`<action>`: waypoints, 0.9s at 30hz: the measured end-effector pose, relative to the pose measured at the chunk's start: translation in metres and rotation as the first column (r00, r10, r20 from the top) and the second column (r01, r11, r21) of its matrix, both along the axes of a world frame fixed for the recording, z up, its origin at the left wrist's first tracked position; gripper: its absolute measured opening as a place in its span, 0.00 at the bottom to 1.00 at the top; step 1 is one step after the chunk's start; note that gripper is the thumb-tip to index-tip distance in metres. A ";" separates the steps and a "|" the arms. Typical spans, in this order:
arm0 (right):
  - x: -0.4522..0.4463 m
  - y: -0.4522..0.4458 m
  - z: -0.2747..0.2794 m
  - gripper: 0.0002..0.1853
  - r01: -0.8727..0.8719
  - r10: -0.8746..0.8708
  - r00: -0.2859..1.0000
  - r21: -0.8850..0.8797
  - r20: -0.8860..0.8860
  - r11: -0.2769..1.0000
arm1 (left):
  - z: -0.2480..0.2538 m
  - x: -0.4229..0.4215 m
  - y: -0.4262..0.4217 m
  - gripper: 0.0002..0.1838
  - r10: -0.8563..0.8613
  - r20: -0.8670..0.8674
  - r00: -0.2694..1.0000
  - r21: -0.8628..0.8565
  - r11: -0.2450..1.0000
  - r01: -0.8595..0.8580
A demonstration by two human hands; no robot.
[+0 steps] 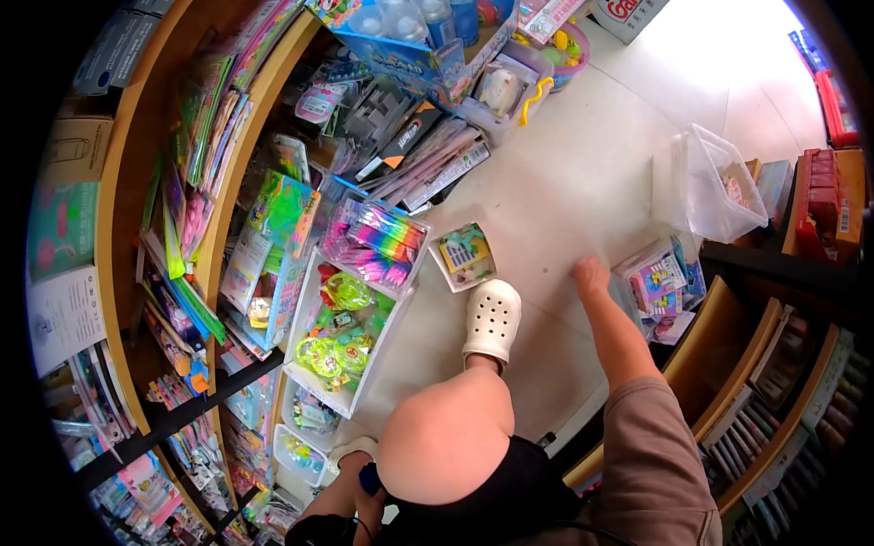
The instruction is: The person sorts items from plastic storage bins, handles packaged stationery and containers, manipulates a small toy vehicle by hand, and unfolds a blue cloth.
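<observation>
Over the pale floor, my right hand (592,275) hangs with its fingers curled in, and nothing shows in it. Just to its right stands a clear plastic bin (624,282) with colourful packaged items (657,282). Low in the view, my left hand (369,510) is partly hidden beside my knee, its fingers closed around a small dark blue thing (370,478) that I cannot make out. A small white open box (467,257) with yellow and green packets rests on the floor near the toe of my cream clog (492,318).
Shelves of packaged goods (196,209) line the left side. Beside them are a white bin of green toys (346,341), a clear box of rainbow items (378,241) and a blue display box (446,68). A clear empty-looking tub (710,187) and wooden shelves (765,364) stand at right.
</observation>
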State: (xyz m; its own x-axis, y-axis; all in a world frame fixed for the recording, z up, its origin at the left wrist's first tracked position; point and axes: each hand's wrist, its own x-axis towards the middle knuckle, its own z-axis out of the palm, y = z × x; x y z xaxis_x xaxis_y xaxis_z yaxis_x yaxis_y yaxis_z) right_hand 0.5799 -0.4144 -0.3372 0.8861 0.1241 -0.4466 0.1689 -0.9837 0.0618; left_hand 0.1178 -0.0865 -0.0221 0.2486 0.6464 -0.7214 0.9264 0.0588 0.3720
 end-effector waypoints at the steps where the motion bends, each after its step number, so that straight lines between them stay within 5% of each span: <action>1: -0.002 0.000 0.002 0.07 0.003 -0.004 1.000 0.046 0.005 0.999 | -0.002 0.001 0.001 0.34 -0.039 0.020 0.999 0.015 0.999 0.039; 5: -0.013 -0.001 -0.005 0.08 0.036 -0.034 0.999 0.168 -0.017 0.985 | -0.006 0.005 0.000 0.34 -0.043 -0.133 0.990 0.012 0.999 0.045; 6: -0.012 0.003 0.000 0.07 0.208 -0.167 0.971 0.264 -0.168 0.942 | -0.009 0.003 -0.001 0.34 0.002 -0.105 0.994 -0.007 1.000 -0.003; 8: -0.014 0.028 0.021 0.07 0.548 -0.352 0.801 0.359 -0.484 0.756 | -0.016 -0.004 -0.002 0.34 0.096 -0.051 0.994 -0.049 0.994 -0.098; 10: -0.018 0.067 0.059 0.08 0.790 -0.369 0.612 0.527 -0.699 0.312 | -0.014 0.000 -0.003 0.33 0.119 -0.061 0.991 -0.051 0.991 -0.122; 16: -0.021 0.164 0.106 0.08 0.754 -0.123 0.655 0.654 -0.745 0.058 | -0.020 -0.013 0.005 0.32 0.019 -0.095 0.995 0.002 1.000 -0.019; 21: -0.021 0.196 0.073 0.10 0.669 -0.218 0.732 0.622 -0.645 0.405 | -0.023 -0.021 0.007 0.29 0.031 0.045 0.998 0.002 1.000 -0.031; 24: -0.016 0.190 0.059 0.11 0.430 -0.155 0.891 0.685 -0.427 0.588 | -0.019 -0.017 0.001 0.27 0.101 0.067 0.993 -0.037 0.994 -0.099; 27: -0.013 0.181 0.081 0.15 0.406 -0.348 0.910 0.658 -0.225 0.635 | -0.014 -0.007 -0.003 0.27 0.159 0.098 0.982 -0.085 0.985 -0.151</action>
